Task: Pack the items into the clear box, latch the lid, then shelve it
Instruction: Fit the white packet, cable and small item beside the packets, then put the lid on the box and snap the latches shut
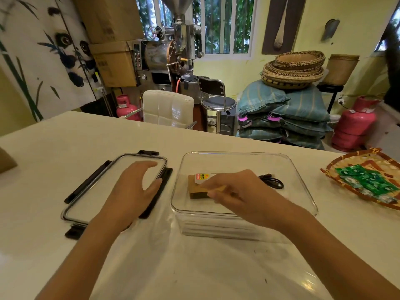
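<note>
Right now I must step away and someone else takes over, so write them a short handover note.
Left hand: flat on the lid, which lies left of the box, latches open.
Right hand: inside the box, fingers on the brown packet; grip unclear.
Done: packet and black cable are in the box.
Left: green sachets sit in the tray at right, if they belong; then lid on, latch, shelve.
</note>
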